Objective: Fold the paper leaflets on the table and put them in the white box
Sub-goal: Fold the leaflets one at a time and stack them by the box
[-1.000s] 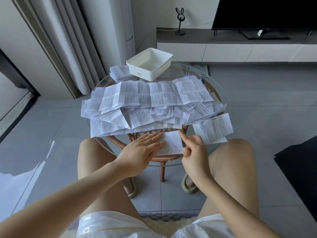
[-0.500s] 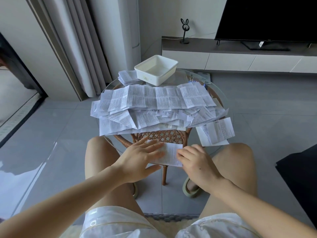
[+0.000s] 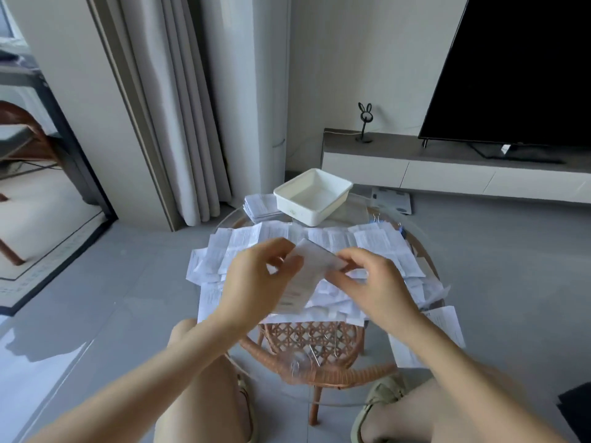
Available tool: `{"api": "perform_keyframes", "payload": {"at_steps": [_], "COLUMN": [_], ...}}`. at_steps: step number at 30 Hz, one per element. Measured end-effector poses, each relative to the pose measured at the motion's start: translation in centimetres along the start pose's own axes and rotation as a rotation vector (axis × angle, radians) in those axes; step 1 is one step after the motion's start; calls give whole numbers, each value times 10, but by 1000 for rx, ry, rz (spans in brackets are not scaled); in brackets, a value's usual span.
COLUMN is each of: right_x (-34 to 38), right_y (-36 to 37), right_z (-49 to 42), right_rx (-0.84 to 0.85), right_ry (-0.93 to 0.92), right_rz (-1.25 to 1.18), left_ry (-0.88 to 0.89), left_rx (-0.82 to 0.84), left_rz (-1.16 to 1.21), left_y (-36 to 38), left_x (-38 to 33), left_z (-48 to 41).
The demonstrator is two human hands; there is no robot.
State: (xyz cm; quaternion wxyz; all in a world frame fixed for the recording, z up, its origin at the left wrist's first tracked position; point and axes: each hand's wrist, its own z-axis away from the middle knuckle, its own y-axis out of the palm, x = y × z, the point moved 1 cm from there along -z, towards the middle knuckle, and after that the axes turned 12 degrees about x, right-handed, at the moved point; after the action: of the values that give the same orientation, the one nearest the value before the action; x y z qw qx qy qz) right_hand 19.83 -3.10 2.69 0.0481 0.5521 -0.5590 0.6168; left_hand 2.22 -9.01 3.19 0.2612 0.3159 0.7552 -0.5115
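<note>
A folded paper leaflet [image 3: 303,279] is held in the air above the table, blurred by motion. My left hand [image 3: 256,279] pinches its left side and my right hand [image 3: 374,282] pinches its right top corner. Beneath them a heap of unfolded leaflets [image 3: 377,247] covers the round glass table [image 3: 428,251]. The white box [image 3: 315,196] stands at the table's far edge and looks empty. A stack of folded leaflets [image 3: 260,207] lies just left of the box.
More leaflets [image 3: 447,324] hang over the table's right edge near my right knee. The table has a rattan base [image 3: 319,356]. A TV [image 3: 518,71] on a low cabinet [image 3: 447,174] stands behind; curtains [image 3: 182,107] hang at the left.
Both hands have lifted the leaflet from the table's near edge into the air over the heap. The view has tilted upward.
</note>
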Motion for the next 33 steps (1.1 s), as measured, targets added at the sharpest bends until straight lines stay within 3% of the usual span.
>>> {"api": "perform_keyframes", "payload": {"at_steps": [2,4,7,9,12,17,20,27,33], "right_x": [0,-1,0,-1,-8,-41,-67,-106,-114], "right_y": [-10,-17,-20,-20,-15,-4,7,24,32], "right_z": [-31,-64,-110,-140,-187,-233,-240,-238,-237], "right_rx": [6,37,186,263,300,203,238,337,221], "right_ry": [80,114,101,90,96,249,339,291,225], "right_rz": [-283,-392,-234,-100,36,492,570,706,726], "left_ry": [-128,-212,-323,-374,-457,-760,-952,-1049,-1053], "left_rx": [12,53,123,253,389,-167,-266,-346,-281], "left_rz": [203,330,348,255,173,867,1220,930,529], "left_y": [-12,-23,-41,-54,-67,-73,-49,5,24], "left_x": [2,6,20,32,59,124,154,195,204], "left_z": [-23,-45,-77,-100,-129,-167,-185,-209,-206]}}
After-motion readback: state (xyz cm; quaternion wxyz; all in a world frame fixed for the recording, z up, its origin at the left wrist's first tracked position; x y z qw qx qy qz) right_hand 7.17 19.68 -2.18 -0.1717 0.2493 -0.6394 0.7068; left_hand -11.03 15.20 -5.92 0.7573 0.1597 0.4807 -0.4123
